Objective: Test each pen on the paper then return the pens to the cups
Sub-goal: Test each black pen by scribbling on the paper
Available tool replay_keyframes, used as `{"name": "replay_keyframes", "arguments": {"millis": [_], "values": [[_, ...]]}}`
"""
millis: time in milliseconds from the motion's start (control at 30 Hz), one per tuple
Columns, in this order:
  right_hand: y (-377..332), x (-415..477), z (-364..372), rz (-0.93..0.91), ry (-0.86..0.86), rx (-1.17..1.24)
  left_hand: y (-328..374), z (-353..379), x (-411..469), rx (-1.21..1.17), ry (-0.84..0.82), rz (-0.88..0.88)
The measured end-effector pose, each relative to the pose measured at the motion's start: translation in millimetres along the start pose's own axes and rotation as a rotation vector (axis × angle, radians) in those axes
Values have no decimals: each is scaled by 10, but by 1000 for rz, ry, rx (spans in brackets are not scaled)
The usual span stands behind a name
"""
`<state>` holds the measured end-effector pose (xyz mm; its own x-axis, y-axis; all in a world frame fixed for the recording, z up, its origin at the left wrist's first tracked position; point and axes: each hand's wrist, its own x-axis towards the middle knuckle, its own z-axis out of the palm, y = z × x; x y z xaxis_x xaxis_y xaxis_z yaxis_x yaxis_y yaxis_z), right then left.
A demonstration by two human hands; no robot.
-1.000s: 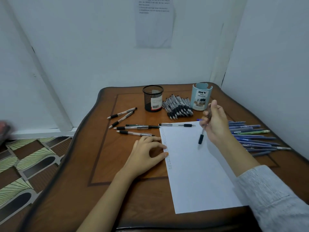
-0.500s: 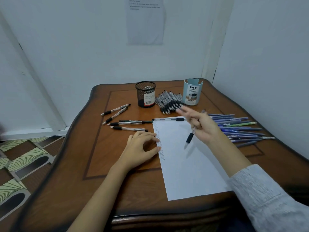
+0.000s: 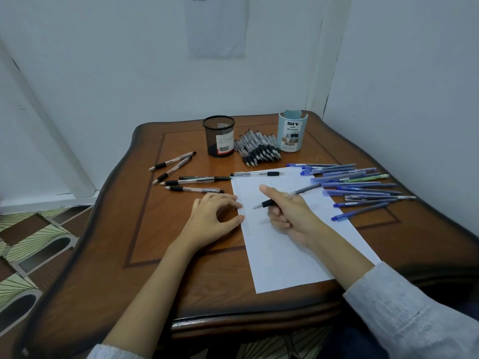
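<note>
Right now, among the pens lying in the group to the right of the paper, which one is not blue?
The green pen, in the far half of that group. It alone has a light green barrel; the blue pens around it are all blue.

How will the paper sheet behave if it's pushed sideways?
Likely light and floppy: the paper is one thin sheet lying flat. It would probably slide easily on the glossy table, so the left hand at its edge plausibly steadies it while the right hand holds the pen.
</note>
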<state>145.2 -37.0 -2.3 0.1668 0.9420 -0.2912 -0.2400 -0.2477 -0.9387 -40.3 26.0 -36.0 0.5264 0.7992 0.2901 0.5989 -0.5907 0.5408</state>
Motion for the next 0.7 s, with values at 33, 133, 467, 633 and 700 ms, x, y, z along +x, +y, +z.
{"name": "replay_keyframes", "arguments": {"millis": [33,133,467,633,700], "values": [[20,-21,40,-29,32,-36,1,3,-3,5,2,3],[63,-62,167,-117,80,-88,-2,13,-11,21,6,9],[241,-95,298,-372,227,-390,2,20,-6,19,9,1],[328,-34,243,-506,243,-504,-16,16,4,11,-15,2],[344,-24,246,-521,234,-497,-18,14,6,14,-15,3]]}}
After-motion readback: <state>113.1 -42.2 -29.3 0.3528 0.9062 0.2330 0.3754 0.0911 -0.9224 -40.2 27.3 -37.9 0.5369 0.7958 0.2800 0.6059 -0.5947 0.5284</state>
